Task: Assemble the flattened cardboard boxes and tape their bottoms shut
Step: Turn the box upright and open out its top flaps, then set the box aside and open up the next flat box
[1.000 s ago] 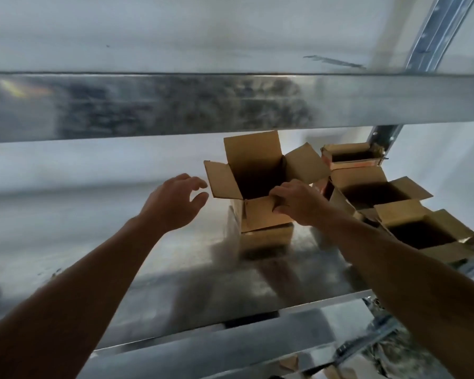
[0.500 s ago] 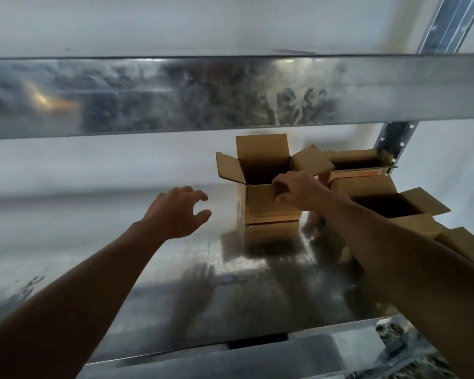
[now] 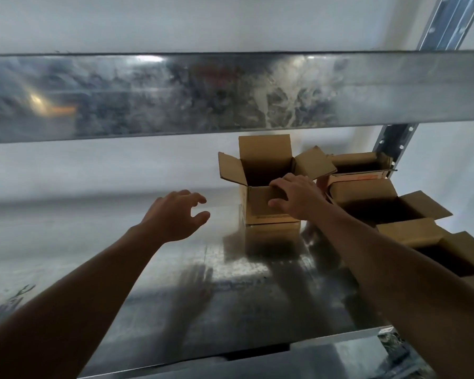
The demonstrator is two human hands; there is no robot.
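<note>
An assembled cardboard box [image 3: 260, 206] stands upright on the metal shelf [image 3: 148, 283], its top flaps spread open. My right hand [image 3: 296, 198] grips the box's near top edge and front wall. To the left of the box my left hand [image 3: 175, 214] hovers above the shelf, fingers curled and apart, holding nothing. Several other open-topped boxes [image 3: 378, 203] sit to the right of the held box, one [image 3: 361, 165] stacked at the back near the upright.
A galvanized shelf beam [image 3: 230, 91] crosses the view just above the boxes. A perforated steel upright [image 3: 394, 143] rises at the right rear. A white wall lies behind the shelf. The shelf's front edge [image 3: 340, 337] runs low in the view.
The box has been pushed farther back on the shelf and set down, with my right hand still on its front edge. My left hand stayed off the box, moving slightly forward.
</note>
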